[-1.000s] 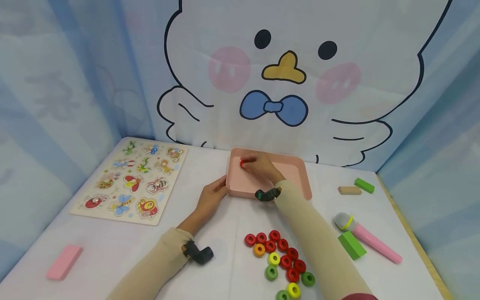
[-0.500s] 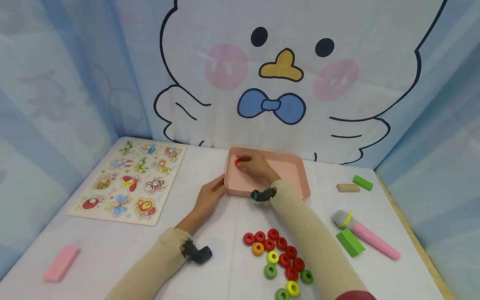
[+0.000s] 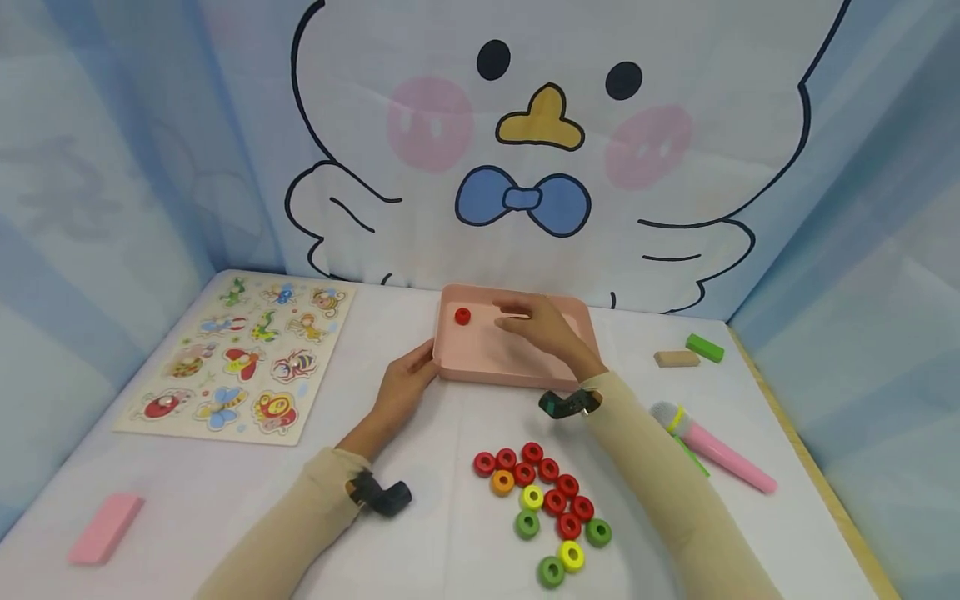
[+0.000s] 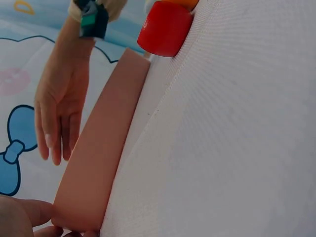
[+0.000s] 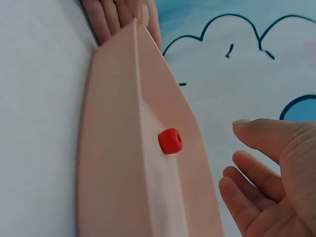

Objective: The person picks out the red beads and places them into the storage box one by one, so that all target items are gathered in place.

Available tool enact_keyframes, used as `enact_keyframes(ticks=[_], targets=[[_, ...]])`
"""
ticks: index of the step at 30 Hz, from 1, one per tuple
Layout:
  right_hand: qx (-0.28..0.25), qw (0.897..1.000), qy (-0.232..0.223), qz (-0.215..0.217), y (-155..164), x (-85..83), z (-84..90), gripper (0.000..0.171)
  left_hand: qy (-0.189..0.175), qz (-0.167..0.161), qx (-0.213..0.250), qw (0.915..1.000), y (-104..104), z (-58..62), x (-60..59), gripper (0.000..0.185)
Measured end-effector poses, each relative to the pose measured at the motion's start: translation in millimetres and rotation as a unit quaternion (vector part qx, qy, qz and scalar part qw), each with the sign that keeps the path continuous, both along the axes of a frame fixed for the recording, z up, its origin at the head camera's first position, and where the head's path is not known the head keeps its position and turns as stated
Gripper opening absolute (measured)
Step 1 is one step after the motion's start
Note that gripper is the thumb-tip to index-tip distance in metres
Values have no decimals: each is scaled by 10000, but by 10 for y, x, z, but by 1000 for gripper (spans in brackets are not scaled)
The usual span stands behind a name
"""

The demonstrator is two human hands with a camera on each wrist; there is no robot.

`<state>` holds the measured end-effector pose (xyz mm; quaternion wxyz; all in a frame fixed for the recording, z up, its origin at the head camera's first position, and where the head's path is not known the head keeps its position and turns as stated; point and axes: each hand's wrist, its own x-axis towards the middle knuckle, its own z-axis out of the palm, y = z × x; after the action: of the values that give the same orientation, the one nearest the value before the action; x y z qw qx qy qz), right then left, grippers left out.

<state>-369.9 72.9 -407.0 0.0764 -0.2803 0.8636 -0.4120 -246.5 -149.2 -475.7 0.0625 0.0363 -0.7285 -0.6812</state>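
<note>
The pink tray [image 3: 517, 362] is steadied at its near left corner by the left hand [image 3: 405, 387], whose fingers are pressed against the tray's outer wall, apparently so that it does not slide on the white table [image 3: 420, 467]. One red ring [image 3: 462, 316] lies alone in the tray's far left corner, flat on the floor and just beside the wall. The right hand [image 3: 543, 329] is held above the middle of the tray with relaxed, nearly straight fingers; nothing is gripped, and the ring lies apart from the fingertips. A cluster of red, orange, yellow and green rings [image 3: 547, 508] is spread on the table near the right forearm, well apart from the tray.
</note>
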Motion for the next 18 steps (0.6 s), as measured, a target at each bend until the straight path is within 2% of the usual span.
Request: enact_keyframes(ticks=[6, 9, 13, 18], targets=[[-329, 9984, 295, 353, 284, 411, 10, 39, -77, 1, -60, 10000, -16, -1, -7, 49], [-609, 9956, 298, 644, 435, 654, 6, 37, -148, 28, -165, 9997, -15, 0, -12, 49], [-651, 9935, -44, 933, 644, 934, -52, 36, -206, -6, -187, 9996, -14, -1, -10, 50], [-369, 9893, -590, 1283, 831, 1164, -212, 34, -251, -35, -129, 9996, -4, 3, -8, 51]])
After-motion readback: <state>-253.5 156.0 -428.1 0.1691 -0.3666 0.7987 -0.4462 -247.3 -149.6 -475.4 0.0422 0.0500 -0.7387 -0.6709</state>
